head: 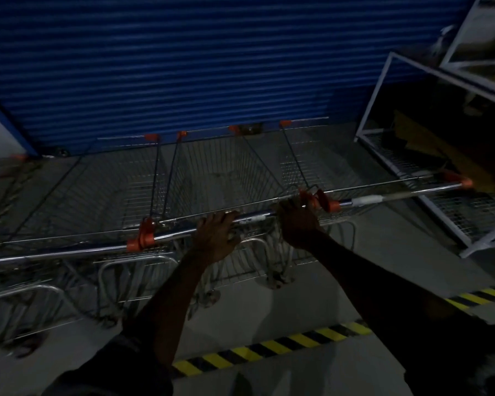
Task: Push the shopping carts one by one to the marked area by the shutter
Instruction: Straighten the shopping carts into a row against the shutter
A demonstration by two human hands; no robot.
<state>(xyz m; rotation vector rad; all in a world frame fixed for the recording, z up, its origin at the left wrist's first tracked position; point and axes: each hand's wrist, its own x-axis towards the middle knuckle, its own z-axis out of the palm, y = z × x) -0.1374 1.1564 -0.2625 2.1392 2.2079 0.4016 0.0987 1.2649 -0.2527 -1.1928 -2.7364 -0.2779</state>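
A wire shopping cart (220, 172) with orange corner caps stands in front of me, nose toward the blue roller shutter (183, 67). My left hand (216, 235) and my right hand (296, 221) both grip its chrome handle bar (255, 217). A second cart (97, 190) stands side by side on its left, and a third cart (340, 167) on its right, each with a chrome handle and orange ends. All three stand beyond the yellow-and-black floor stripe (269, 348).
A white metal rack (412, 155) with wire shelves leans at the right, close to the right cart's handle end (466, 182). Another cart's edge (6, 178) shows at the far left. The light is dim. Grey floor lies behind the stripe.
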